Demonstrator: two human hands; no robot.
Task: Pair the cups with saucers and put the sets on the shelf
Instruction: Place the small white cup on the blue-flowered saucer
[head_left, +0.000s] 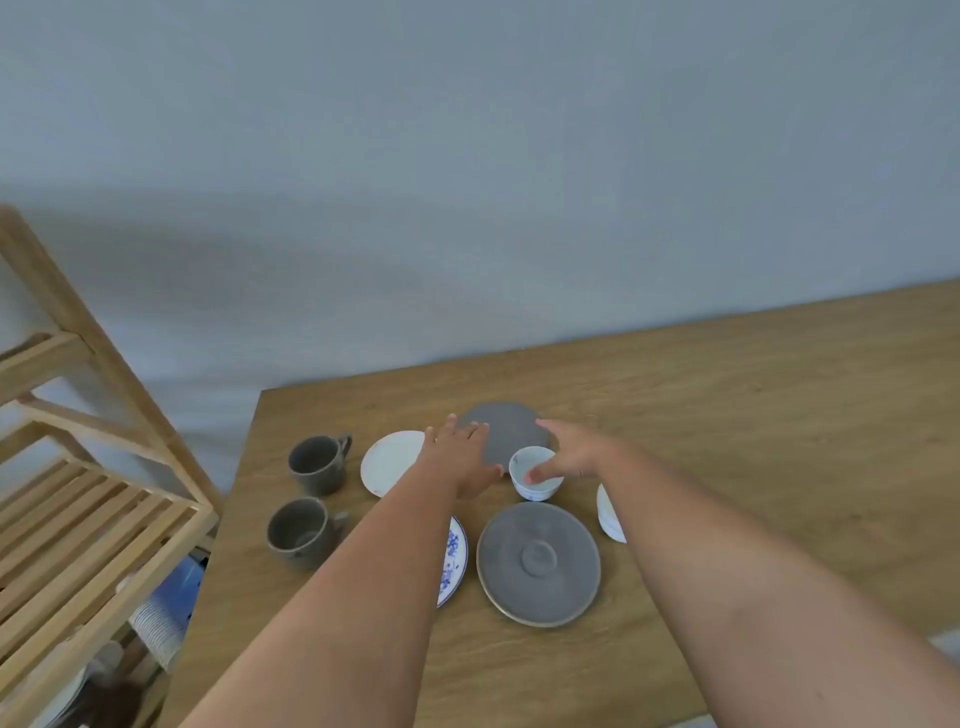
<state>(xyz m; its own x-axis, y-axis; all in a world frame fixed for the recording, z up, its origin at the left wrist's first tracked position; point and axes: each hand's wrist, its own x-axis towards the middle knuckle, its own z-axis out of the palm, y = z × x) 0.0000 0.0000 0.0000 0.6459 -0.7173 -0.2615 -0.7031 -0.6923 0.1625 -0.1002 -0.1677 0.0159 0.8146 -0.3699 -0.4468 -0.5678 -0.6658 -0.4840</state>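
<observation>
Two grey cups (318, 464) (298, 530) stand at the table's left edge. A plain white saucer (387, 460) lies beside them. My left hand (460, 454) is spread flat over the far grey saucer (511, 428), fingers apart. A small white-and-blue cup (535, 480) stands upright, and my right hand (574, 452) touches its rim with the thumb inside. A near grey saucer (537, 564) lies in front. My left forearm partly hides a blue-patterned saucer (452, 561). Behind my right arm shows a sliver of white dish (608, 514).
The wooden table (753, 415) stands against a grey wall, bare wood to the right. A slatted wooden shelf (88, 525) stands at the left, with dishes (161, 623) on a lower level.
</observation>
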